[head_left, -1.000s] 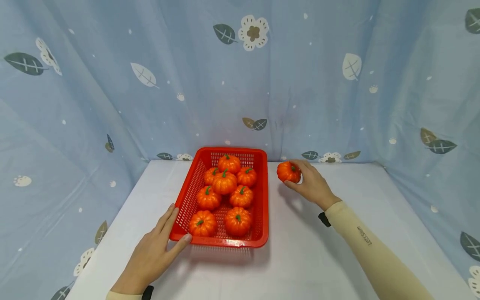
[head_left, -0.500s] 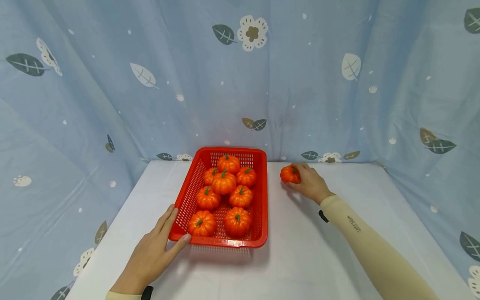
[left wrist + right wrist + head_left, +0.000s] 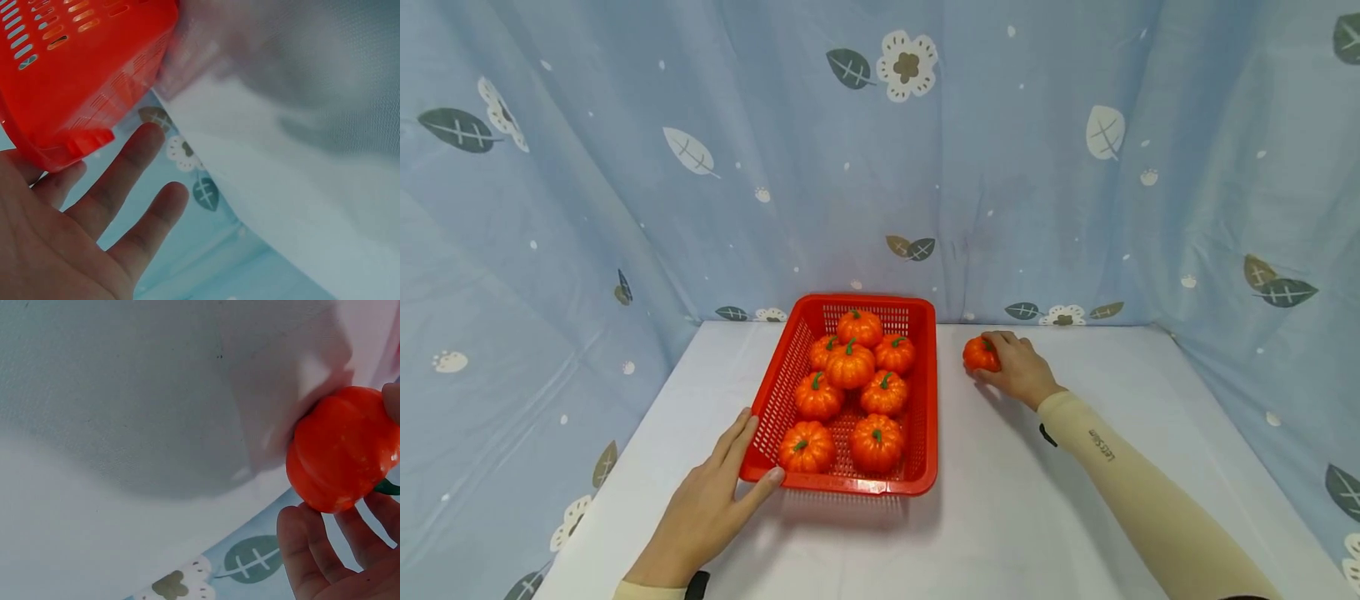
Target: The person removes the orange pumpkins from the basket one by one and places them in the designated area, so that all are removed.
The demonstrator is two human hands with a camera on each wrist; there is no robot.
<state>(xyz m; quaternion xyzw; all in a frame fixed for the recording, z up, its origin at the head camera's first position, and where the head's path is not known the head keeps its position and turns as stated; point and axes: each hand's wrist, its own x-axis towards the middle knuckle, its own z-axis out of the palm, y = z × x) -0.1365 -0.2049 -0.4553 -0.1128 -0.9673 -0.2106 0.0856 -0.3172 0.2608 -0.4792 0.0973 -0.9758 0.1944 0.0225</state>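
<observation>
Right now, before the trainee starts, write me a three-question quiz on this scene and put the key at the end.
1. Count: how many pumpkins show inside the red basket in the head view?

2. True or false: the left grip is holding a pumpkin.

3. Choose one: where is the pumpkin that the right grip holds?
A) Inside the basket
B) Outside the basket, to its right
C) Outside the basket, to its left

Key:
1. Eight.
2. False; it is at the basket's near left corner, with its fingers extended.
3. B.
</observation>
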